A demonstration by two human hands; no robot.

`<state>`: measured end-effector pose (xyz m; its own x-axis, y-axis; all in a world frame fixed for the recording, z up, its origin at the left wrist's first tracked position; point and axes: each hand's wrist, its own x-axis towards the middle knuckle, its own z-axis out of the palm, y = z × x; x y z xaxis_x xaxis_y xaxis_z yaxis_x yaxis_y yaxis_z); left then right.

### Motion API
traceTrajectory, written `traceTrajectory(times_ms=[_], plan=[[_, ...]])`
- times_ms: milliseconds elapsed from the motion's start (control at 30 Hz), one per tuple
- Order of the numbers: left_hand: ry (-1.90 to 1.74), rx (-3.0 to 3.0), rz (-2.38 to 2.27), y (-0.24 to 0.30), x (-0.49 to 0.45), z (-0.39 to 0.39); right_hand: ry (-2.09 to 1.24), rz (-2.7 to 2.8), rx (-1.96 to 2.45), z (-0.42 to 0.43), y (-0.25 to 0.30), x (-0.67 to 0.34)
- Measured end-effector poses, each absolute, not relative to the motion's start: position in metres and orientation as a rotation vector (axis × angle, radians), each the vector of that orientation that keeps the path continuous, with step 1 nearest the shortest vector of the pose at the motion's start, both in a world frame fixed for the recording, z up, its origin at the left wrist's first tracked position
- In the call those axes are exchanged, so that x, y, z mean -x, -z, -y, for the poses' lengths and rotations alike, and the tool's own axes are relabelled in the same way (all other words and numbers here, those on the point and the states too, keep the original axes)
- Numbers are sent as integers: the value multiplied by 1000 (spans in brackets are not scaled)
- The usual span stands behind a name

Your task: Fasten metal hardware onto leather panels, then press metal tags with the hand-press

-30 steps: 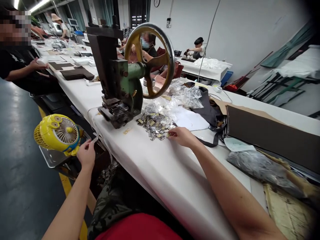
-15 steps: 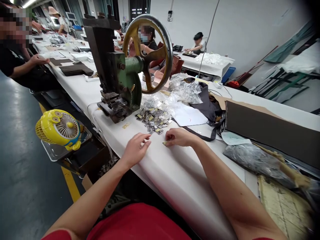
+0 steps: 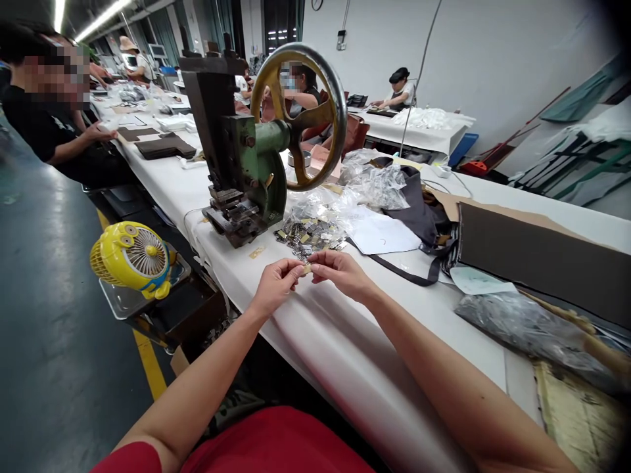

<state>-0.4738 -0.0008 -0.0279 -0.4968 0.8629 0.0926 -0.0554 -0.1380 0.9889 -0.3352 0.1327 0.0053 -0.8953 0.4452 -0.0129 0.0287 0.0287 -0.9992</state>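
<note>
Between my two hands, just above the white table cover [image 3: 315, 328], is a small metal plate with a yellowish face [image 3: 306, 269]. My left hand [image 3: 279, 282] pinches its left side between thumb and fingers. From the other side, the fingertips of my right hand [image 3: 340, 272] close on it as well. Right behind my hands lies a heap of small metal plates with short chains [image 3: 310, 235], some faced in yellow. A green hand press [image 3: 261, 157] with a large yellow-spoked handwheel [image 3: 340, 98] stands behind and to the left of the heap.
Clear plastic bags [image 3: 374, 180], a white paper sheet [image 3: 382, 230] and a dark strap [image 3: 419, 276] lie right of the heap. Stacked dark panels [image 3: 537, 256] fill the right side. A yellow fan [image 3: 135, 256] stands on a tray at left. Co-workers sit along the tables.
My right hand has brought the small metal plate leftward from the table to my left hand, whose fingers have closed on it. The camera view has shifted slightly.
</note>
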Motion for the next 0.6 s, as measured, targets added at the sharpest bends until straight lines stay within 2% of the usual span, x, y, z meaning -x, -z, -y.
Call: traceTrajectory(times_ms=[400, 600], plan=[[-1674, -794, -1396, 27, 471, 13, -1886, 2088, 490, -112, 7, 344], [-1557, -708, -1273, 25, 469, 20, -1844, 2185, 330, -115, 2, 340]])
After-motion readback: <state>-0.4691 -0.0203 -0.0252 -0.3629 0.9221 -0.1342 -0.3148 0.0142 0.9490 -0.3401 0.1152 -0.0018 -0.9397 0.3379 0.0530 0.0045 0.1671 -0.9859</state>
